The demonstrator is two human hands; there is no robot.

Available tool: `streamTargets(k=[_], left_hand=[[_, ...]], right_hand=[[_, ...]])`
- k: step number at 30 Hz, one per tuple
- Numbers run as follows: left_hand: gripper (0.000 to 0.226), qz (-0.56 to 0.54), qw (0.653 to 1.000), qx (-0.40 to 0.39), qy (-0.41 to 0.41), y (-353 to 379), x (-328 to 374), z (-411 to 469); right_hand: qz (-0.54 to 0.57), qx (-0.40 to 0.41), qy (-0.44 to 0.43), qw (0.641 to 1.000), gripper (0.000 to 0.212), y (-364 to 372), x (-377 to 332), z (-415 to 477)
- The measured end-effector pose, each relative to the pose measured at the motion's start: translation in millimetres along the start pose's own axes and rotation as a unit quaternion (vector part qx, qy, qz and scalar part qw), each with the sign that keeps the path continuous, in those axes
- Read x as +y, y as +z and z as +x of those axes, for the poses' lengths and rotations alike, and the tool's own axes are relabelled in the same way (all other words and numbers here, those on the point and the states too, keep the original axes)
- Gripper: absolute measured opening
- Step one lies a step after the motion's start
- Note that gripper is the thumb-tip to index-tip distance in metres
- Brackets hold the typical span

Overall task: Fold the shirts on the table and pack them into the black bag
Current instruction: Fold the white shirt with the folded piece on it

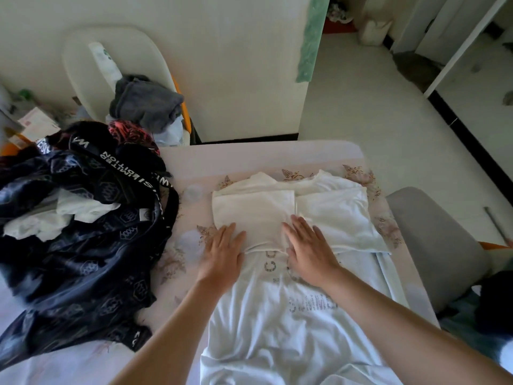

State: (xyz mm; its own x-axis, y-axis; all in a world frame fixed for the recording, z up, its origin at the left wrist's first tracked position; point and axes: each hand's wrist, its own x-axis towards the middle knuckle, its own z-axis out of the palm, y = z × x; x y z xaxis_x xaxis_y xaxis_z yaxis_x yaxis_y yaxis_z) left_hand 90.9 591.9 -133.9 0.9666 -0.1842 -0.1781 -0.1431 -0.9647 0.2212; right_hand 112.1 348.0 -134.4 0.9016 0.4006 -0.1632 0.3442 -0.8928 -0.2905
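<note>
Head view: white printed cotton shirt (291, 315) runs lengthwise away from the person; left hand (223, 255) and right hand (309, 250) press flat, fingers straight, on its folded-in sleeves, both equally near.

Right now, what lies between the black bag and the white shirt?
Head view: a strip of flowered tablecloth, with one small clear round object on it, separates the black bag from the white shirt.

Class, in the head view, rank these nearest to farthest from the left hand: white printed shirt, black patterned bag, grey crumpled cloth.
1. White printed shirt, under the left hand.
2. Black patterned bag, at the left.
3. Grey crumpled cloth, beyond on the cream chair.
</note>
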Motion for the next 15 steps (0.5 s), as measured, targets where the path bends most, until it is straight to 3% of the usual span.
streamTargets(k=[4,10,15], left_hand=[[0.032,-0.076,0.995,0.031,0.061,-4.7,27.5,-40.9],[0.018,-0.161,0.972,-0.146,0.087,2.7,62.3,-109.1],[0.033,-0.122,0.963,-0.225,0.084,18.6,75.5,-146.2]], right_hand=[[0.028,0.021,0.027,0.999,0.049,-12.5,1.1,-61.1],[0.065,-0.085,0.137,0.985,0.049,-23.7,-1.6,-163.5],[0.072,-0.119,0.15,0.979,0.064,-14.6,0.8,-242.0]])
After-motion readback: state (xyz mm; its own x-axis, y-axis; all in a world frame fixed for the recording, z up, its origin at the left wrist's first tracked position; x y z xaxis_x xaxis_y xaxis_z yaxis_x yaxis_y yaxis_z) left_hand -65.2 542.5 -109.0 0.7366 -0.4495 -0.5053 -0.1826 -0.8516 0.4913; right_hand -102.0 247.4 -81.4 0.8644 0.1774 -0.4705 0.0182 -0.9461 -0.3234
